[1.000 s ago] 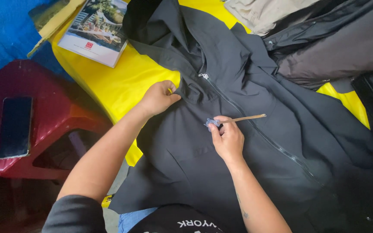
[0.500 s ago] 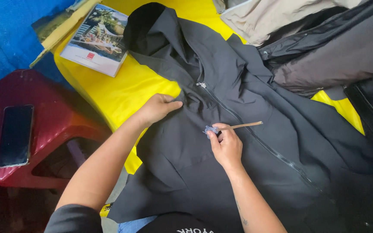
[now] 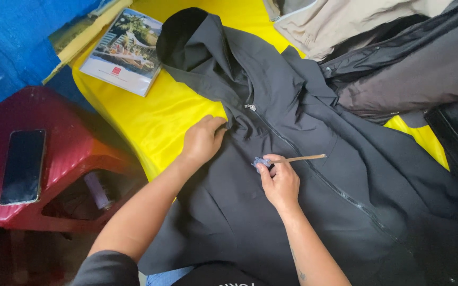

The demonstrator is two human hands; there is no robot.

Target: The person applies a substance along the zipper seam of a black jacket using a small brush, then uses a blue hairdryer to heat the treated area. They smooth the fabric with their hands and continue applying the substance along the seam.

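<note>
Even, soft daylight, no hard glare. The yellow cloth (image 3: 155, 122) is bright and saturated; the black jacket (image 3: 292, 175) keeps little fold detail. Deep shadow beneath the red stool (image 3: 54, 175). Focus sharp; corners slightly dim.

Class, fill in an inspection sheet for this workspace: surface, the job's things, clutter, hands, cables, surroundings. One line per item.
Surface: yellow cloth covering the table, mostly under garments.
Job's things: black hooded jacket laid flat, zipper closed up to the collar; small brush with a wooden handle and pale blue head.
Clutter: booklet at the cloth's far corner; beige garment and dark jackets piled at the far side.
Hands: left hand presses the jacket's edge near the collar; right hand pinches the brush against the jacket front.
Cables: nothing seen.
Surroundings: red plastic stool with a phone lying on it; blue sheet behind.
</note>
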